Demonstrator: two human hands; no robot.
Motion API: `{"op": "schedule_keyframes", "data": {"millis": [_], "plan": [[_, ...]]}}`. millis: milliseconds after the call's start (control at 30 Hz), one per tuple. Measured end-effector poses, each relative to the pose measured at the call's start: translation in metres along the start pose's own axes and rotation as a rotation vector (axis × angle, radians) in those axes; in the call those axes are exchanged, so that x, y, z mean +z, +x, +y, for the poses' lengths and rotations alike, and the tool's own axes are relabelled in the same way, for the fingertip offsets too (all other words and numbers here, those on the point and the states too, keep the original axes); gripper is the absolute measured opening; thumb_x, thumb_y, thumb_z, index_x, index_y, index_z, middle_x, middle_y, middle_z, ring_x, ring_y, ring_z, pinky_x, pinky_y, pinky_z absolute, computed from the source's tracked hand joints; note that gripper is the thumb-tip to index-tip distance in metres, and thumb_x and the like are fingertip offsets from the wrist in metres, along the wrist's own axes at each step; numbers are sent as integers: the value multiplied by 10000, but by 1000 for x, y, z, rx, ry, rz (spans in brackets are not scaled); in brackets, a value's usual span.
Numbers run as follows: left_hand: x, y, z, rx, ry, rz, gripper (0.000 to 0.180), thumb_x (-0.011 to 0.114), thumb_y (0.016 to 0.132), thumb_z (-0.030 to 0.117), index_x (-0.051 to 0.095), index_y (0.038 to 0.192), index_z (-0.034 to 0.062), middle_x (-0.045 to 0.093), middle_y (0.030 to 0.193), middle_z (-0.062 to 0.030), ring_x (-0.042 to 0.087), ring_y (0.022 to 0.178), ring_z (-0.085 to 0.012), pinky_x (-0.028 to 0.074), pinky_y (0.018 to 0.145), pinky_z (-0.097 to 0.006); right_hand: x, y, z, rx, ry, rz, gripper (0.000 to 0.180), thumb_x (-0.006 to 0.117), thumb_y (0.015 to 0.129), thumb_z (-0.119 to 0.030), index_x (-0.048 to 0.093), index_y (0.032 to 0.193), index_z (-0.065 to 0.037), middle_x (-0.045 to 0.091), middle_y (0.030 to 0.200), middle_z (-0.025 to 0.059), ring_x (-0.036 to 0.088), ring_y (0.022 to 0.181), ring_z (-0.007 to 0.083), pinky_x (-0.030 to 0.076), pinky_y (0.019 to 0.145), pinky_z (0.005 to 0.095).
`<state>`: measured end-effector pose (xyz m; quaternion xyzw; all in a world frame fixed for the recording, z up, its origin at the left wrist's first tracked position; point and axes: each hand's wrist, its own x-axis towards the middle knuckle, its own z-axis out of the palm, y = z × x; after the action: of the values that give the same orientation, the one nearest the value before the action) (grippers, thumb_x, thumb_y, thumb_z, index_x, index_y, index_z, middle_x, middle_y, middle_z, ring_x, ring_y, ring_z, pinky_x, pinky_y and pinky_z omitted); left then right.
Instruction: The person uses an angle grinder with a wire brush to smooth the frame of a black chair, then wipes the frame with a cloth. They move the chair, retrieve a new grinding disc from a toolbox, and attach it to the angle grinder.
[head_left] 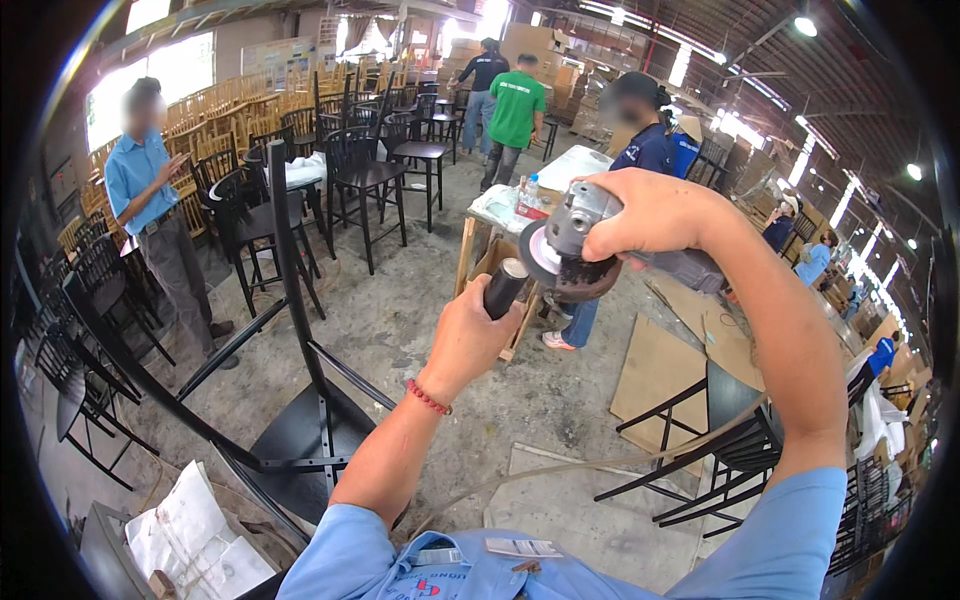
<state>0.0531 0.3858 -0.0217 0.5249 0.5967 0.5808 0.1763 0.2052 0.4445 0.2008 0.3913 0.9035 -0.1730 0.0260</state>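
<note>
My right hand (655,215), raised, is wrapped round a grey angle grinder (588,208). The grinder's round disc (540,252) is just above and to the right of the pale end of a black chair leg (503,290). Closed round that leg just below its end is my left hand (468,335), with a red bead bracelet on the wrist. The leg's lower part is hidden behind my forearm. It appears to belong to the upturned black chair (318,425) at the left, whose other legs point upward.
Black chairs (365,170) stand in rows ahead. A person in light blue (150,180) is at the left; others stand farther back. A workbench with bottles (528,195) is beyond the grinder. Cardboard (650,370) and another chair (735,410) lie right. A hose (600,462) crosses in front.
</note>
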Motion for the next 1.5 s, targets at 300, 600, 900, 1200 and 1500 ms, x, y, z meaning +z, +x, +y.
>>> {"op": "schedule_keyframes", "data": {"millis": [300, 600, 900, 1200, 1500], "plan": [[5, -4, -1, 44, 11, 26, 311, 694, 813, 201, 594, 1024, -5, 606, 763, -55, 539, 688, -114, 460, 647, -308, 9, -8, 45, -28, 47, 30, 717, 686, 714, -162, 437, 1359, 26, 620, 762, 74, 579, 563, 134, 458, 564, 280], [-62, 15, -30, 205, -105, -122, 615, 712, 829, 485, 573, 1149, -21, 654, 1026, -150, 625, 1020, -233, 496, 876, -347, 9, 17, 99, -348, 511, 78, 531, 723, 697, -189, 546, 1156, 13, 632, 862, 75, 614, 628, 145, 527, 596, 304], [-247, 146, -115, 132, 347, 804, 647, 779, 754, 314, 523, 1201, -77, 612, 1157, -233, 592, 1095, -321, 457, 948, -370, -42, 148, -12, -577, 423, 53, 548, 716, 713, -243, 547, 1177, -5, 618, 856, 68, 621, 636, 139, 533, 590, 304], [-272, 231, -146, -55, 278, 742, 295, 688, 790, 241, 623, 926, -12, 672, 796, -167, 667, 772, -281, 497, 711, -386, -47, 319, -177, -644, 137, -197, 461, 685, 747, -232, 537, 1120, -6, 583, 787, 77, 597, 626, 147, 523, 569, 306], [-288, 228, -145, -86, 241, 745, 285, 654, 793, 218, 607, 954, -12, 670, 868, -213, 650, 864, -380, 496, 749, -414, -20, 377, -231, -562, 123, -271, 461, 683, 752, -271, 546, 1113, -19, 600, 795, 91, 602, 597, 155, 514, 550, 306]]}}
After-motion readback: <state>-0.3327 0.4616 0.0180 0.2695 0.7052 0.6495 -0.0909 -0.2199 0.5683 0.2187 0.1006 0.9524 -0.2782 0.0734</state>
